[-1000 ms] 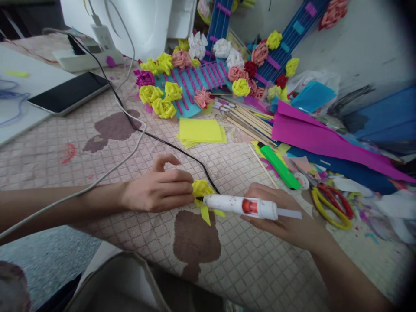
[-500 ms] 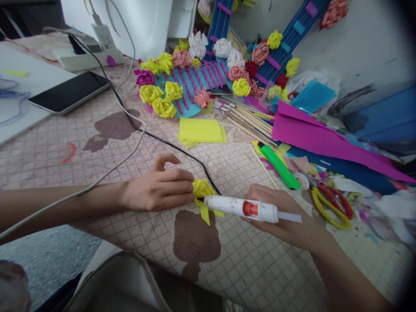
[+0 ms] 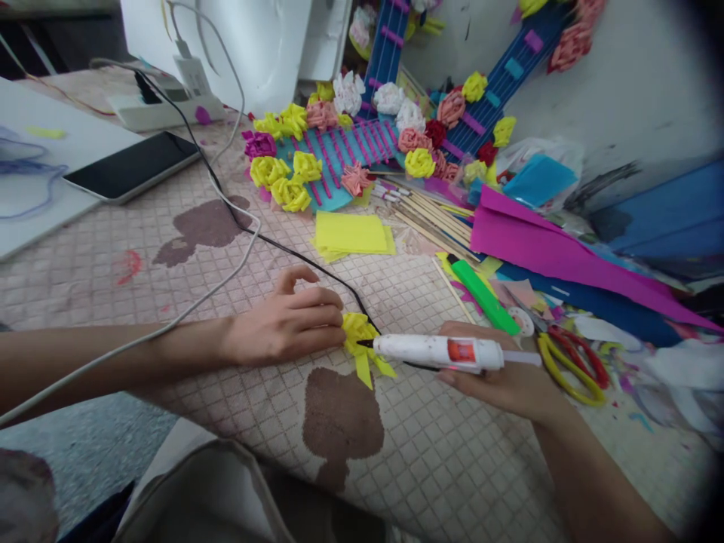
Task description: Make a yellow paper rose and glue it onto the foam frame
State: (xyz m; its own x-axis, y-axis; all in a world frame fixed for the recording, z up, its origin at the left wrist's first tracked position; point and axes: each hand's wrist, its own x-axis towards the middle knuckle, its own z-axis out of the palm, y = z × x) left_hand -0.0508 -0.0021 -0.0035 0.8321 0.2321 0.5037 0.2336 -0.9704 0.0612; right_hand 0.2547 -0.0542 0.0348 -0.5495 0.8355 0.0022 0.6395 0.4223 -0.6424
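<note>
My right hand (image 3: 498,377) is wrapped round a white glue gun (image 3: 418,351) with an orange-red window and a clear glue stick out of its back end. The gun's dark nozzle points left, at the yellow paper flower (image 3: 358,335). Two yellow strips hang from that flower toward me. My left hand (image 3: 291,317) has its curled fingertips at the flower's left side, pinching it, with the contact partly hidden. A black cord (image 3: 317,260) runs across the table and passes behind the flower.
Beyond the hands lie folded yellow paper (image 3: 351,234), wooden sticks (image 3: 435,219) and a flower-covered paper guitar (image 3: 351,151). To the right are a green cutter (image 3: 485,296), scissors (image 3: 571,366) and magenta paper (image 3: 566,253). A phone (image 3: 133,166) and power strip (image 3: 164,109) sit at left.
The glue gun has shifted slightly right, and its dark nozzle now shows clear against the flower. My left hand and the flower appear a little further right as the view shifts.
</note>
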